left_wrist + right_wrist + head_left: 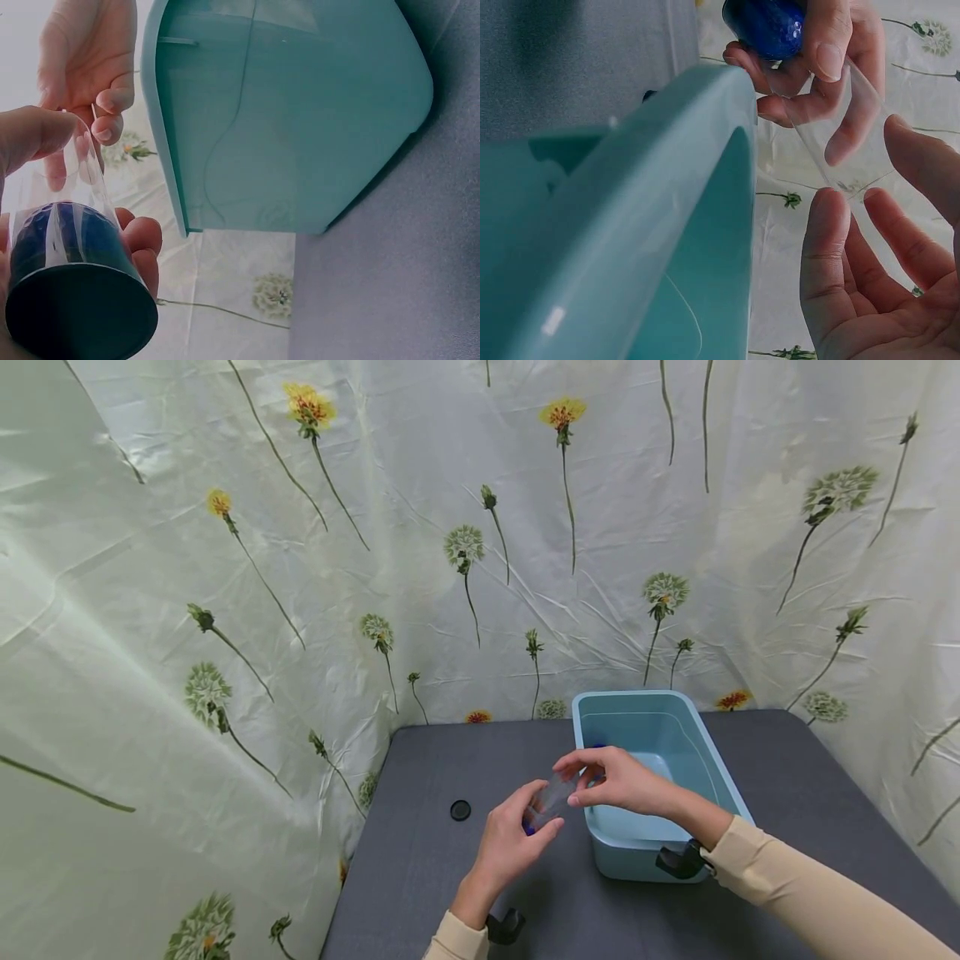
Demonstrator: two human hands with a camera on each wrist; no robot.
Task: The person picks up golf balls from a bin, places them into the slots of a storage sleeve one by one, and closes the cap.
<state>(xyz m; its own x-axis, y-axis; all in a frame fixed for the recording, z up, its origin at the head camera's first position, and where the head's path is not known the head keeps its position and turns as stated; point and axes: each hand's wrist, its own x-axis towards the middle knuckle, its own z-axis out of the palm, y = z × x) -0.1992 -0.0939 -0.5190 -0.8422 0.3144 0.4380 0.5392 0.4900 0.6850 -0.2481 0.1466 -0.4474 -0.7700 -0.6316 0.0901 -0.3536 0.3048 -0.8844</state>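
My left hand [504,842] holds a clear plastic tube [553,798], tilted, beside the blue bin's near left corner. At its lower end, a shiny blue dimpled ball [67,238] sits inside, just above the tube's black end [81,311]. The left thumb lies along the clear wall, with the fingers around the other side. My right hand [611,781] reaches over the bin's left rim to the tube's other end. In the right wrist view, its thumb and fingertips [827,202] bracket the edge of that clear end.
A light blue bin [633,842] stands on the dark grey table [420,877], right of my left hand. Something dark blue [598,746] shows inside by its left wall. Left of the hands lies a round black cap [461,810]. A flower-printed curtain [420,568] hangs behind the table.
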